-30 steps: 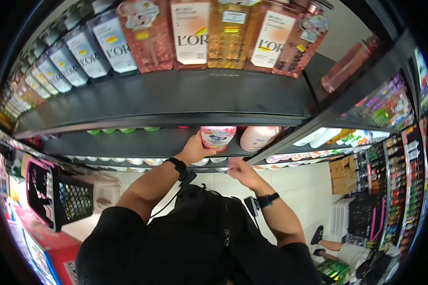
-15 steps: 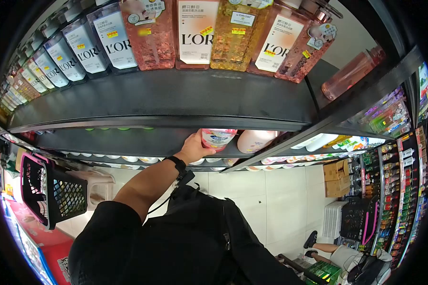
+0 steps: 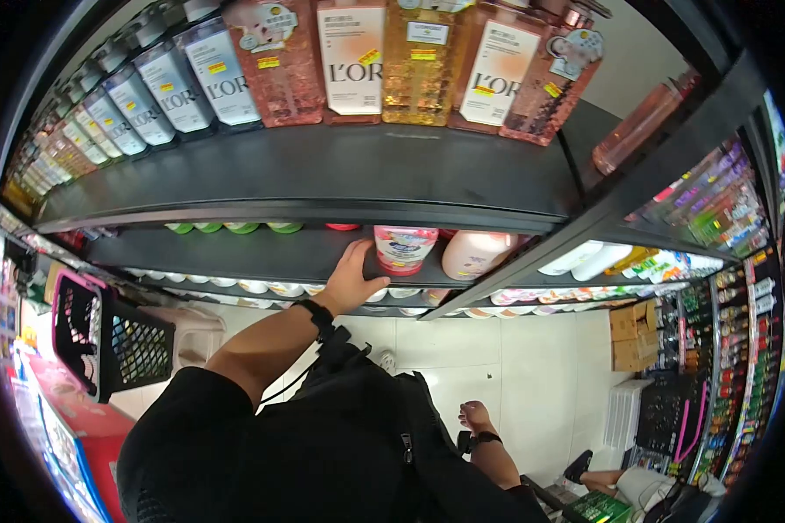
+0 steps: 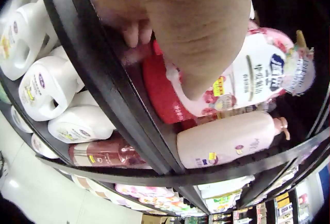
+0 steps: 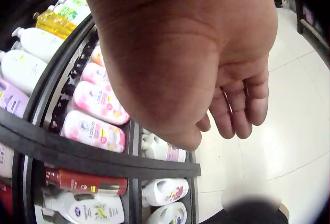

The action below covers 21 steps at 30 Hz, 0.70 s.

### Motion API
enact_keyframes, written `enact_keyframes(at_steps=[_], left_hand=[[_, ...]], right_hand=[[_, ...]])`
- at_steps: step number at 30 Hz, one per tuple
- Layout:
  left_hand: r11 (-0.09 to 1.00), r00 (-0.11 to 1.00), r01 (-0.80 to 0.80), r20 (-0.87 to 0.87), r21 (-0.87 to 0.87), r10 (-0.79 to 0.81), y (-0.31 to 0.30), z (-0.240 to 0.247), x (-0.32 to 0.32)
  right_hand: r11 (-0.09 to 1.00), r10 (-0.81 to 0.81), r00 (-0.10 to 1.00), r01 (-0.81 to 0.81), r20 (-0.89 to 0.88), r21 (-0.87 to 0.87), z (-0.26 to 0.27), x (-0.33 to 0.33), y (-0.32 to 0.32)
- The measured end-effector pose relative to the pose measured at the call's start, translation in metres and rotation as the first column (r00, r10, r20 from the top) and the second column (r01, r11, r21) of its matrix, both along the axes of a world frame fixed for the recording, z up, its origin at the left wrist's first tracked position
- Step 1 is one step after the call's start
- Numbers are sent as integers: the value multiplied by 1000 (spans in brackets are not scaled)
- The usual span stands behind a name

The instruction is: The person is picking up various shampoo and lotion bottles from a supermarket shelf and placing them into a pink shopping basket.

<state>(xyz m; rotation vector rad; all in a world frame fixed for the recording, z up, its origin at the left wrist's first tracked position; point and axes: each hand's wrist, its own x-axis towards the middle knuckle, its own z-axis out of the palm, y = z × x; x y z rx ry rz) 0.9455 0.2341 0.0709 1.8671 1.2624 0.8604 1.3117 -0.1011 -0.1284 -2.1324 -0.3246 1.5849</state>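
A pink-and-white pump bottle (image 3: 405,249) with a red base stands on the lower shelf, its label facing out. My left hand (image 3: 351,281) is at the bottle's left side, fingers extended beside it and thumb apart from them. In the left wrist view the thumb (image 4: 198,80) overlaps the front of the bottle (image 4: 252,74). To its right stands a pale pink pump bottle (image 3: 477,254). My right hand (image 3: 474,416) hangs low by my body, away from the shelf. The right wrist view shows its fingers (image 5: 237,110) loosely curled with nothing in them.
An upper shelf (image 3: 323,170) juts out above the left hand, carrying a row of large bottles. A slanting black shelf post (image 3: 532,272) stands at the right. Behind me are a black basket (image 3: 135,344) at left and, at lower right, another person's legs (image 3: 602,478).
My left hand has loosened from the pink-and-white bottle and shifted slightly left. My right hand, near the shelf a second ago, dropped out of view and now shows low at my side.
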Motion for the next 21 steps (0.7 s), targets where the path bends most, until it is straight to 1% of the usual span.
enact_keyframes(at_steps=[1, 2, 3, 4, 5, 6, 7, 8, 9, 10, 11, 12, 13, 14, 16, 17, 18, 20, 21], left_hand=[[995, 997, 1, -77, 95, 6, -13, 7, -10], [983, 987, 12, -159, 185, 18, -27, 13, -23], [971, 981, 36, -193, 236, 11, -43, 13, -37], [984, 980, 53, -197, 170, -19, -57, 3, -53], [995, 963, 38, -264, -93, -61, -74, 1, -70], [939, 947, 1, -302, -344, -112, -92, 1, -88], [900, 911, 24, -360, -435, -199, -109, -23, -113], [851, 871, 38, -400, -523, -285, -126, -58, -145], [805, 840, -60, -465, -591, -279, -152, -82, -177], [745, 807, -161, -521, -647, -278, -182, -109, -211], [663, 782, -360, -600, -657, -170, -219, -150, -251], [518, 715, -597, -699, -612, -3, -251, -127, -268], [387, 701, -670, -712, -633, 47, -281, -131, -294], [243, 683, -721, -725, -649, 90, -314, -136, -321], [153, 683, -730, -720, -666, 123, -378, -138, -360], [124, 657, -753, -734, -646, 174, -404, -127, -368], [95, 638, -766, -733, -636, 235, -434, -128, -379], [30, 620, -768, -731, -639, 285, -488, -149, -397], [3, 624, -750, -706, -661, 336, -511, -152, -403]], right_hand=[[999, 34, 998, -34, -47, 5, -10, 0, 7], [994, 107, 994, -108, -36, -26, -19, 1, 11], [981, 184, 983, -185, -28, -60, -28, 0, 13], [959, 266, 964, -267, -19, -95, -36, 2, 15], [926, 318, 942, -333, -105, -176, -47, 5, 22], [908, 360, 930, -367, -71, -204, -46, 0, 25], [897, 386, 922, -386, -42, -214, -44, -7, 29], [886, 415, 910, -406, -9, -223, -51, -9, 28], [888, 410, 911, -411, -47, -206, -52, -12, 32], [875, 434, 897, -441, -81, -199, -39, -23, 42], [795, 580, 810, -586, -90, -156, -37, -27, 53], [690, 709, 699, -715, -95, -114, -39, -32, 62], [592, 796, 601, -798, -73, -114, -30, -41, 78], [483, 869, 492, -867, -55, -119, -9, -57, 92], [671, 704, 705, -701, -91, -240, -18, -91, 113], [637, 737, 670, -731, -84, -243, -23, -106, 122], [600, 770, 633, -761, -78, -244, -25, -124, 133], [540, 822, 566, -808, -57, -236, -38, -170, 166], [512, 843, 535, -830, -59, -220, -30, -207, 177]])
